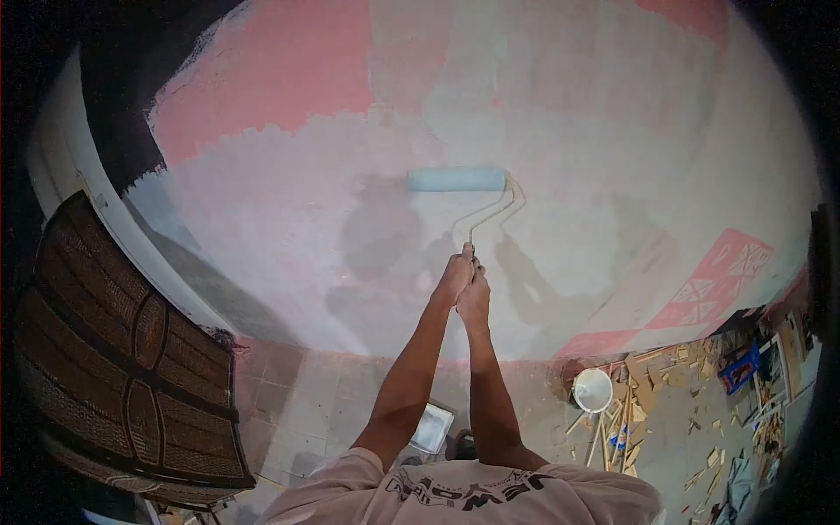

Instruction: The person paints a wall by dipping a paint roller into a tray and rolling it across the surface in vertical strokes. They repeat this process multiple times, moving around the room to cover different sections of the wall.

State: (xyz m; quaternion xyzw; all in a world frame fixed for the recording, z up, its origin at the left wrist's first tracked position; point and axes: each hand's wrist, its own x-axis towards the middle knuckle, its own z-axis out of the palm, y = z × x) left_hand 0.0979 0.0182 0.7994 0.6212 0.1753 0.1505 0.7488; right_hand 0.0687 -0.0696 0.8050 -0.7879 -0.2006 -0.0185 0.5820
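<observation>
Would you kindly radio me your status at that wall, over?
Left grip and right grip both closed on paint roller. Roller up at wall, pink patches showing. Pale tray on floor below, possible trip hazard.

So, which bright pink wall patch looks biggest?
The upper-left patch, above and left of the roller. It shows far more pink than the top-right patch or the lower-right patches, some with white lines.

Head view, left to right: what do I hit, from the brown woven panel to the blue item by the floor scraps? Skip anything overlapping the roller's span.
Brown woven panel → paint roller → white bucket → blue item
</observation>
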